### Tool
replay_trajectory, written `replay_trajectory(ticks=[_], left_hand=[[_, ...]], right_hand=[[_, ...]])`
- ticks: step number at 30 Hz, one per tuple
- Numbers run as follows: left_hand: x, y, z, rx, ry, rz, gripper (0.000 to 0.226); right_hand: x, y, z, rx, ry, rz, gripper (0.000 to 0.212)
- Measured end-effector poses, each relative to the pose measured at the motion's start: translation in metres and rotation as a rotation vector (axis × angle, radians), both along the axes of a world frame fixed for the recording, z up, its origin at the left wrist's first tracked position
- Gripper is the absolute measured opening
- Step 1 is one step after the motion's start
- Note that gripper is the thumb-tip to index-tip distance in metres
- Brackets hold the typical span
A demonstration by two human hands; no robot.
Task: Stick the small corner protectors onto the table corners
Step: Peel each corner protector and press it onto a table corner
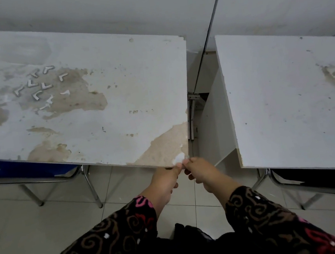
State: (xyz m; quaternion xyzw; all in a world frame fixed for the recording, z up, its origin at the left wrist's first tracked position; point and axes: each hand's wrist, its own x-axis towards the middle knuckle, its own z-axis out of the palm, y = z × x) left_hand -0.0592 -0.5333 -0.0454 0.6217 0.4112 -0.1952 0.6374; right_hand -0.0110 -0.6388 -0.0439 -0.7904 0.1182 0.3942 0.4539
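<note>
- Small pale corner protector [186, 157], barely visible, held right at the near right corner of the stained worktop [102, 104], beside the peeled brown patch [164, 147].
- Pinched by the right hand [200, 172], fingertips closed on it from the corner's outer side.
- Left hand [166, 179] curled round the worktop's front edge just beside it, thumb on top, fingers underneath; touching the protector or not, impossible to tell.
- Spare corner protectors [41, 86] scattered well apart from the hands, toward the worktop's far left.
- Second worktop [287, 97] to the right across a gap; blue chair [28, 169] tucked under the first.
- Judged as the seating step: protector at the corner, probably not yet pressed home.
- Likely called for next: squaring both legs to the two edges, then firm pressure; weak adhesion possible on the flaking surface.
</note>
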Motion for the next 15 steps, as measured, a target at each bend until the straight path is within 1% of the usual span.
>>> replay_trajectory(ticks=[2,4,6,9,11,12,15], left_hand=[[-0.004,0.003,0.000,0.045,-0.018,-0.073,0.025],[-0.007,0.006,0.002,0.068,-0.001,-0.104,0.035],[-0.009,0.010,0.005,0.087,0.014,-0.101,0.036],[-0.008,0.015,0.014,0.094,0.013,-0.041,0.034],[-0.008,0.019,0.019,0.127,0.000,-0.012,0.034],[-0.006,0.020,0.021,0.147,-0.014,-0.010,0.033],[-0.003,0.023,0.031,0.238,-0.083,-0.043,0.028]], right_hand=[[0.003,-0.005,0.002,-0.010,-0.025,0.015,0.025],[0.002,-0.007,0.003,-0.010,-0.060,0.004,0.026],[0.001,-0.008,0.005,0.001,-0.068,-0.050,0.029],[0.004,-0.012,0.010,-0.004,-0.088,-0.129,0.030],[0.007,-0.012,0.016,-0.005,-0.114,-0.162,0.035],[0.009,-0.012,0.020,-0.001,-0.123,-0.168,0.034],[0.013,-0.007,0.033,0.023,-0.165,-0.155,0.015]])
